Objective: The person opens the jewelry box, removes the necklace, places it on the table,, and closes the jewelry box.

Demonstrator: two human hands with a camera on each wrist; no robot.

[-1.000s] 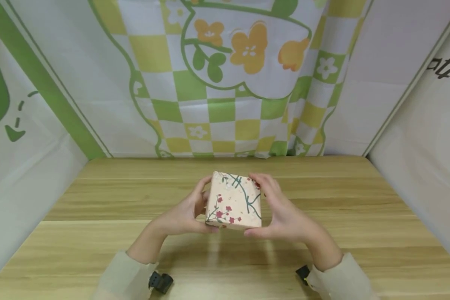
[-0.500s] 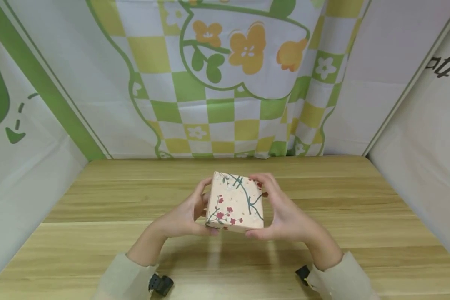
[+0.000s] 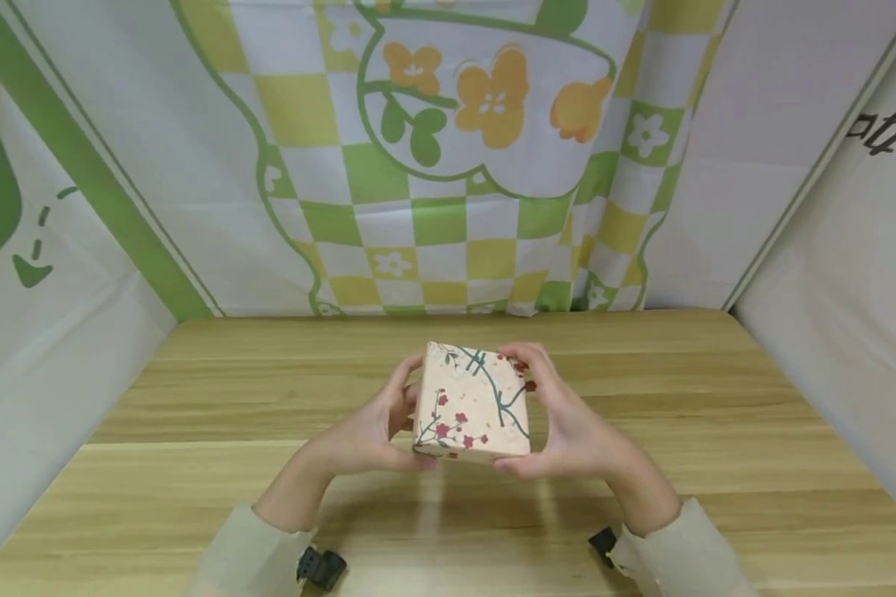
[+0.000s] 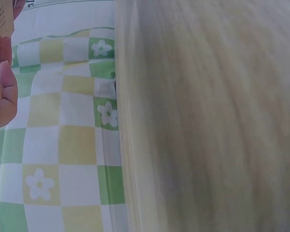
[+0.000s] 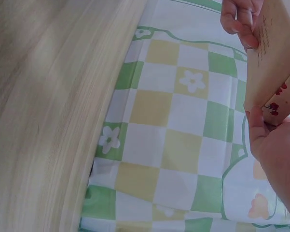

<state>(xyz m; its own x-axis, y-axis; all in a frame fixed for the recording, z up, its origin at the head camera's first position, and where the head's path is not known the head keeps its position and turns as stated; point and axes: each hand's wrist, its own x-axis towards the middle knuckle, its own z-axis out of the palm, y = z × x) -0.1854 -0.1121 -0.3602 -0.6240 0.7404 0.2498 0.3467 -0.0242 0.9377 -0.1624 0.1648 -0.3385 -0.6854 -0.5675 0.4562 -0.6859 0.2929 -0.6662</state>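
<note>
Both hands hold up a small square box (image 3: 472,402), cream with red blossoms and dark green branches, over the table. My left hand (image 3: 369,427) grips its left side, thumb at the near lower corner and fingers partly hidden behind. On the opposite side, my right hand (image 3: 571,427) has its thumb under the near edge and fingertips at the upper corner. In the right wrist view, small print shows on another face of the box (image 5: 270,53), between the two hands. Only a corner of the box (image 4: 1,21) enters the left wrist view, above the left hand (image 4: 4,96).
A light wood-grain table (image 3: 216,464) spreads beneath the hands. Along its back edge hangs a green, yellow and white checked curtain (image 3: 440,220) with printed flowers. White fabric walls (image 3: 836,274) stand at both sides. Dark wrist devices (image 3: 321,567) sit at the sleeve cuffs.
The box has shifted very slightly to the right in the head view, the right hand moving along with it. Both hands keep the same hold.
</note>
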